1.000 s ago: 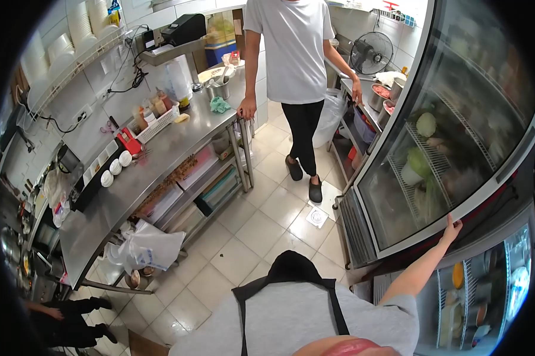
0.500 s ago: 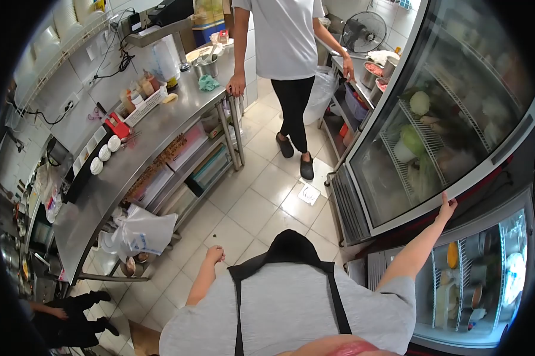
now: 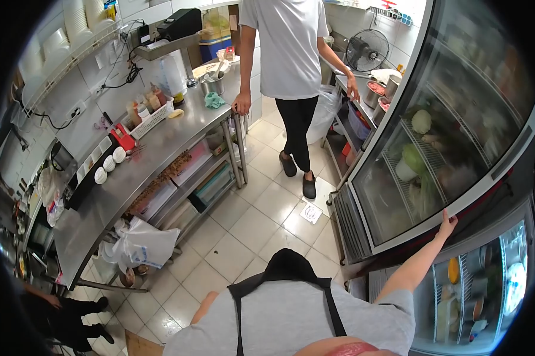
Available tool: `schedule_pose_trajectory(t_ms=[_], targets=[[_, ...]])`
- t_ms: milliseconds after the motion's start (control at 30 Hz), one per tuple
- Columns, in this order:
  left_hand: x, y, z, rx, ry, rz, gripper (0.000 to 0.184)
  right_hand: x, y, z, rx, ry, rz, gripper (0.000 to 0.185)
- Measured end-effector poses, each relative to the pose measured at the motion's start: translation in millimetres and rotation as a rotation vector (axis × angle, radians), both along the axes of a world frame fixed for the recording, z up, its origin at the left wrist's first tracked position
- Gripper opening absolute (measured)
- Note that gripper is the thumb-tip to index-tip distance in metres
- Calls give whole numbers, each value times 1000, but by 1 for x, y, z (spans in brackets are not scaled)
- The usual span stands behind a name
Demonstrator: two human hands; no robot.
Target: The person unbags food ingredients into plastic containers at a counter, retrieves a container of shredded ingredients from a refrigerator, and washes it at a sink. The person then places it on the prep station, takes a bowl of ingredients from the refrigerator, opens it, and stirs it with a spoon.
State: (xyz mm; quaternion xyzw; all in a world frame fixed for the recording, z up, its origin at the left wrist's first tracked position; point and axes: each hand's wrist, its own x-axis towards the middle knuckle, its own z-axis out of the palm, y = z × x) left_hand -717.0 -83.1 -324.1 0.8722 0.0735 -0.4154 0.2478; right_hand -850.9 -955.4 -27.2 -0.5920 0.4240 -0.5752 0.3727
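Observation:
My right arm reaches out to the side. My right hand (image 3: 449, 222) is at the lower edge of a glass fridge door (image 3: 413, 228), with one digit against the pale frame and the other fingers curled. Behind that glass are wire shelves with a pale round vegetable (image 3: 421, 121) and a green leafy one (image 3: 412, 155). Below my right arm is a second, lit fridge (image 3: 457, 332) holding containers and a yellow item (image 3: 454, 270). Of my left arm only a short piece of forearm (image 3: 204, 307) shows beside my grey shirt; the left hand cannot be made out.
A co-worker (image 3: 285, 53) stands ahead, one hand on the steel counter (image 3: 178, 139). Another person (image 3: 71, 314) is at lower left. A white plastic bag (image 3: 145, 243) hangs by the lower shelf. A drain (image 3: 310, 212) and a fan (image 3: 367, 50) lie ahead.
My left hand has drawn back toward my body and dropped from sight. My right hand stays at the door edge. The view has tilted slightly, so the room sits lower.

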Motion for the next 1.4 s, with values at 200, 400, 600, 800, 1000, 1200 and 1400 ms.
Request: schedule_pose_trajectory(t_ms=[200, 400, 600, 800, 1000, 1200, 1400], targets=[[2, -5, 4, -37, -9, 37, 22, 2, -6, -5, 22, -23, 3, 60], [19, -18, 17, -154, -68, 132, 22, 6, -11, -17, -29, -97, -18, 65], [18, -3, -29, -90, -35, 150, 22, 6, -9, -16, -15, -101, 8, 69], [-8, 10, -22, -6, -4, 104, 22, 0, -9, -11, 47, -173, 106, 65], [-15, 12, -23, 11, 9, 76, 22, 1, -12, -13, 101, -262, 108, 59], [19, 1, -37, 20, -24, -51, 22, -2, -14, -18, 23, -288, 184, 55], [75, -56, 1, -260, -8, 18, 26, 13, 50, -19, -57, -255, 76, 50]])
